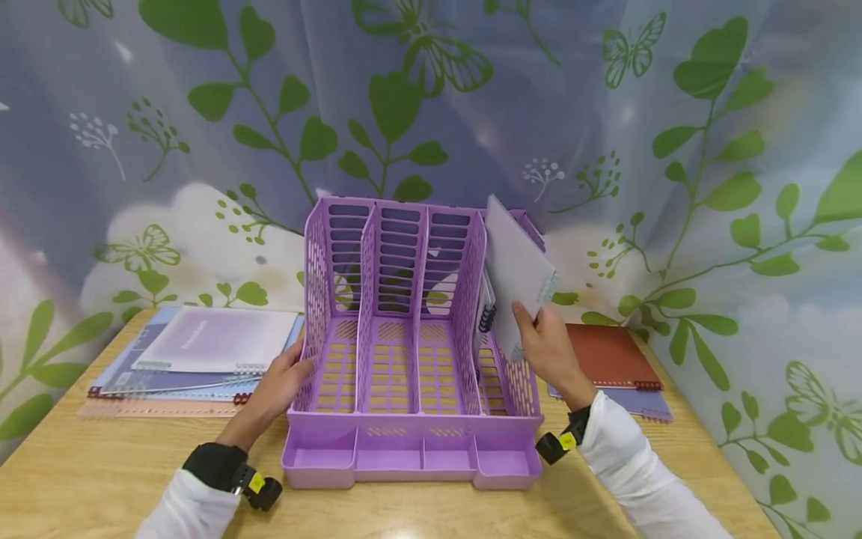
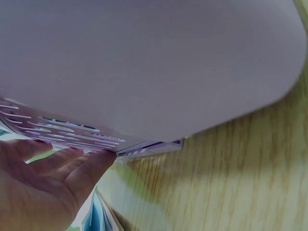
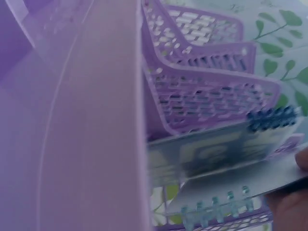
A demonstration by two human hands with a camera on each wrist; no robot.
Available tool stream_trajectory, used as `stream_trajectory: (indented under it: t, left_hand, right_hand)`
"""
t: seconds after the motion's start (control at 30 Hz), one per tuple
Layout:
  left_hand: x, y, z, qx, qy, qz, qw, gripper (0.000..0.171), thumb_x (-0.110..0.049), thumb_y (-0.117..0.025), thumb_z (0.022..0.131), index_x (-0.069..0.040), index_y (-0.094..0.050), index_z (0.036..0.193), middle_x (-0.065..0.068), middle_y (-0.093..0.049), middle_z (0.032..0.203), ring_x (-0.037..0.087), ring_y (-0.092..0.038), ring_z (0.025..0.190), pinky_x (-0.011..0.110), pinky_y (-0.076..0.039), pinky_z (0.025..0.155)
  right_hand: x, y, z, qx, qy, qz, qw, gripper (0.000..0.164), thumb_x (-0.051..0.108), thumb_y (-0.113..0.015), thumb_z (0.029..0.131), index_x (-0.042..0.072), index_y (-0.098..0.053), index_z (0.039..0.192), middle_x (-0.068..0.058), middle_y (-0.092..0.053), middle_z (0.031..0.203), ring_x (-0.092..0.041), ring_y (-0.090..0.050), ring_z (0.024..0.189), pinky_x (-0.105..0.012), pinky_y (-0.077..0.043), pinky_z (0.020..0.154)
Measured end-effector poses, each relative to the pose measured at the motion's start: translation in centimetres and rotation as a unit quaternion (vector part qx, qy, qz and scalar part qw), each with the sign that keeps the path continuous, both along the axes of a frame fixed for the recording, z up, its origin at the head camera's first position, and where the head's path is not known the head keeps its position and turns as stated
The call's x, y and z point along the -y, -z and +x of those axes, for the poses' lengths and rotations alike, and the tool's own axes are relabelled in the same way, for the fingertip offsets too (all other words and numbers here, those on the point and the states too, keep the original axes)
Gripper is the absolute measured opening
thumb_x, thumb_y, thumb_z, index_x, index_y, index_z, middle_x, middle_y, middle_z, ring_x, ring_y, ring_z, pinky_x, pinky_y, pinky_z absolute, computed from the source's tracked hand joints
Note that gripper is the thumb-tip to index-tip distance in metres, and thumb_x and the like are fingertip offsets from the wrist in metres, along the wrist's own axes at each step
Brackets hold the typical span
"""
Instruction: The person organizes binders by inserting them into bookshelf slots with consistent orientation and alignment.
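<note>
A purple desk file organizer [image 1: 390,419] with several upright compartments stands in the middle of the table. My left hand [image 1: 283,385] rests against its left outer side, the fingers [image 2: 91,173] fairly straight along the slotted panel in the left wrist view. With thumb and fingers my right hand [image 1: 548,344] pinches a pale notebook [image 1: 515,254] with light teal ring binding. That notebook is tilted, partly inside the rightmost compartment. Beside it in the same compartment stands another notebook [image 1: 483,307] with dark ring binding, also visible in the right wrist view.
A stack of notebooks [image 1: 209,337], the top one pale purple, lies on the table at the left. At the right lie a reddish-brown notebook [image 1: 606,355] and a bluish one [image 1: 646,404] under it. Small front trays [image 1: 508,479] edge the organizer. A patterned curtain [image 1: 431,97] hangs behind.
</note>
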State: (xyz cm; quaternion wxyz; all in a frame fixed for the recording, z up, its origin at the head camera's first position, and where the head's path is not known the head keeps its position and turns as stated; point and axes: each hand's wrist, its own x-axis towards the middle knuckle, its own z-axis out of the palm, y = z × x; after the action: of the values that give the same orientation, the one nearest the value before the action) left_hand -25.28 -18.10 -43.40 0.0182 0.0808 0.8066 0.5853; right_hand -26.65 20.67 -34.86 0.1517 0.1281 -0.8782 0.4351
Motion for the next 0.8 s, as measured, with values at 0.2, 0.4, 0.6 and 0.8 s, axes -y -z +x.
stream_trajectory:
  t: [0.2,0.4,0.6,0.8]
  left_hand:
    - [0.1,-0.2,0.2,0.007,0.007,-0.002,1.0000,0.055,-0.013,-0.034,0.101,0.002,-0.015,0.151,0.033,-0.045,0.133,0.042,-0.050,0.116,0.054,-0.036,0.101]
    - [0.0,-0.3,0.2,0.012,0.010,0.012,0.9998,0.055,-0.012,-0.034,0.101,0.003,-0.014,0.151,0.034,-0.046,0.130,0.041,-0.051,0.114,0.053,-0.038,0.099]
    - [0.1,0.1,0.0,0.010,0.001,-0.007,0.9999,0.055,-0.013,-0.035,0.101,0.003,-0.016,0.151,0.033,-0.043,0.134,0.042,-0.048,0.118,0.053,-0.034,0.102]
    - [0.2,0.0,0.2,0.015,-0.001,-0.018,0.9997,0.055,-0.014,-0.035,0.102,0.003,-0.015,0.151,0.034,-0.041,0.136,0.044,-0.047,0.119,0.055,-0.034,0.102]
  right_hand:
    - [0.9,0.7,-2.1,0.107,-0.107,0.176,0.973,0.027,0.013,-0.055,0.096,0.007,-0.046,0.071,0.003,-0.034,0.058,-0.011,-0.032,0.048,-0.028,-0.032,0.047]
    - [1.5,0.5,-2.1,0.132,-0.159,0.300,0.931,0.047,0.011,-0.070,0.086,-0.015,-0.052,0.121,-0.027,-0.058,0.114,-0.036,-0.057,0.106,-0.044,-0.045,0.093]
    - [0.0,0.0,-0.5,0.113,-0.154,0.278,0.941,0.052,0.008,-0.069,0.087,-0.011,-0.045,0.129,-0.028,-0.053,0.123,-0.040,-0.053,0.113,-0.049,-0.044,0.094]
    - [-5.0,-0.9,0.3,0.038,-0.150,0.186,0.970,0.049,-0.007,-0.050,0.094,-0.007,-0.038,0.142,-0.024,-0.048,0.136,-0.036,-0.051,0.119,-0.048,-0.045,0.094]
